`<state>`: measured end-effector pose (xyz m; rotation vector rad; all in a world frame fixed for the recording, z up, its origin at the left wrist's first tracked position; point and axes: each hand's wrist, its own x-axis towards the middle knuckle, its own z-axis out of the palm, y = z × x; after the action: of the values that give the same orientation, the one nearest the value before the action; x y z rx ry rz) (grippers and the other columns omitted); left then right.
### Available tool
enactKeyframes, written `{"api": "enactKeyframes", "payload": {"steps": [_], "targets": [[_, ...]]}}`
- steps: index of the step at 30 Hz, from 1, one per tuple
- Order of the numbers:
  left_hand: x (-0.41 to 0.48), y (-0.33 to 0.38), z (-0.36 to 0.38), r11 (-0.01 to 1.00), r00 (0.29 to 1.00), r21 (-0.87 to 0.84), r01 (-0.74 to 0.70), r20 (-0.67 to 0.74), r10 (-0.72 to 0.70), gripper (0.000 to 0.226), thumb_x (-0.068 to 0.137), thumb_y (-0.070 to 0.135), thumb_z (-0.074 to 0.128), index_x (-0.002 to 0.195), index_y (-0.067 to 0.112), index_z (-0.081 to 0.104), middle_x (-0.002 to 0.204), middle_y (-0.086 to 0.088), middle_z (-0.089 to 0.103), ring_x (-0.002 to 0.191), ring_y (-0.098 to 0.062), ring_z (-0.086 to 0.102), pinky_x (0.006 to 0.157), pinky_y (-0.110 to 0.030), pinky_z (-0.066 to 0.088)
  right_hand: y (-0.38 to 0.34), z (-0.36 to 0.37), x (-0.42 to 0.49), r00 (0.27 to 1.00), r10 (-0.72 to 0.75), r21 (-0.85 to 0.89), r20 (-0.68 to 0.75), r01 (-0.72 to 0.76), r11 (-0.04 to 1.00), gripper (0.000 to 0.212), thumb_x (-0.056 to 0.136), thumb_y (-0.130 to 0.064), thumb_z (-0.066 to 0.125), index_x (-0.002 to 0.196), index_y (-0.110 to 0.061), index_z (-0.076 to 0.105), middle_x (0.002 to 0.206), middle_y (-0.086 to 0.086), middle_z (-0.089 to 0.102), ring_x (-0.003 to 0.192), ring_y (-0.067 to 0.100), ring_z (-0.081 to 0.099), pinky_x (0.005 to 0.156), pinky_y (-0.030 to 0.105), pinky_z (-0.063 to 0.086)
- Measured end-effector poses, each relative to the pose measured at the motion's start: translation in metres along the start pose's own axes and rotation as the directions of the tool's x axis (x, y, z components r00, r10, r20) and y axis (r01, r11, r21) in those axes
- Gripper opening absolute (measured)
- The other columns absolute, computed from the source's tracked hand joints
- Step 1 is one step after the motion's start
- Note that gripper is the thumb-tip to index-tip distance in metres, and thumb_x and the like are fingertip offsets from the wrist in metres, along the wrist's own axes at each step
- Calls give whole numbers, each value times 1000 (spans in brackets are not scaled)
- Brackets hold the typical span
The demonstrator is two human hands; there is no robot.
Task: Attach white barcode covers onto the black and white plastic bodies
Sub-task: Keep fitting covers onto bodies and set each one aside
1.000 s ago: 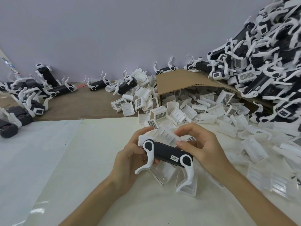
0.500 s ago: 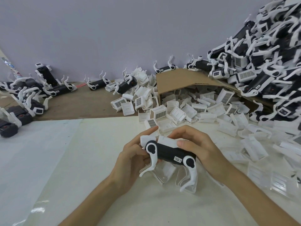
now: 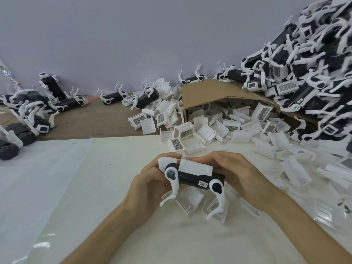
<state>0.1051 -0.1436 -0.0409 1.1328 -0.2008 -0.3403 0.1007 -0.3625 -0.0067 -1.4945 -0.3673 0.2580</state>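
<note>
Just above the near worktop (image 3: 114,187), both grips are clamped on the light, rigid black and white body (image 3: 192,177), left hand (image 3: 150,184) at its left end and right hand (image 3: 240,174) at its right, seating the thin white cover (image 3: 194,166), which is probably best pressed along its edges.

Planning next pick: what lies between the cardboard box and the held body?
Loose white covers, several showing barcode grids, lie scattered on the table between box and body; head view.

cover (image 3: 196,165) now down, flush on body (image 3: 190,178)
</note>
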Motion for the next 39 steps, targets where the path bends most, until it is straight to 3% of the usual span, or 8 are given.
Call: {"api": "enactKeyframes", "payload": {"steps": [5,9,17,21,25,28,33,39], "targets": [[-1,0,3,997,993,-74,35,114,-26,42,63,9,51,102,11,68,108,-16,60,100,-32,43,76,-39,36,-1,3,0,989,141,125,-40,-135,983,19,80,-25,60,91,-13,69,102,14,65,89,24,61,70,33,49],[-2,-1,4,992,986,-121,41,165,-20,47,60,16,62,105,11,71,111,-17,65,92,-29,59,72,-33,52,-7,1,-3,980,193,187,37,-197,963,24,79,-25,59,99,-13,65,101,13,60,91,28,58,71,36,51],[-4,2,3,996,985,-93,-11,170,27,45,77,25,60,120,14,69,120,-17,63,101,-33,51,88,-43,37,-13,7,-5,971,233,273,52,-238,932,36,95,-40,57,114,-10,65,114,25,68,93,38,70,64,36,57],[-5,0,5,996,983,-85,11,185,5,46,78,25,60,123,23,68,123,-11,65,106,-31,45,85,-42,32,-16,9,-7,952,301,260,58,-306,916,33,90,-47,56,93,-21,77,100,18,74,78,31,73,57,32,56],[-6,-3,6,998,980,-70,4,201,10,49,83,26,64,130,16,62,125,-16,60,109,-32,43,92,-50,26,-18,5,-6,930,351,222,109,-367,903,37,76,-45,66,96,-16,79,89,17,71,65,28,66,58,32,55],[-5,-4,6,989,980,-150,18,200,13,56,84,26,73,134,8,58,129,-19,59,113,-35,52,109,-51,38,-15,1,-7,916,348,242,202,-391,888,42,89,-43,58,110,-10,73,90,22,69,65,27,65,57,33,56],[-1,0,8,993,985,-117,-33,163,52,41,101,23,51,135,1,55,131,-23,60,109,-34,62,97,-36,51,-5,0,-4,958,239,240,158,-272,932,50,87,-39,60,127,-8,62,111,21,67,96,30,63,68,37,47],[2,-4,6,962,1000,-272,30,10,-28,48,86,36,65,126,10,66,129,-20,66,109,-36,69,91,-41,58,-3,0,1,994,17,339,-107,20,941,63,78,-26,69,135,-4,55,123,21,67,105,28,68,83,34,58]]}}
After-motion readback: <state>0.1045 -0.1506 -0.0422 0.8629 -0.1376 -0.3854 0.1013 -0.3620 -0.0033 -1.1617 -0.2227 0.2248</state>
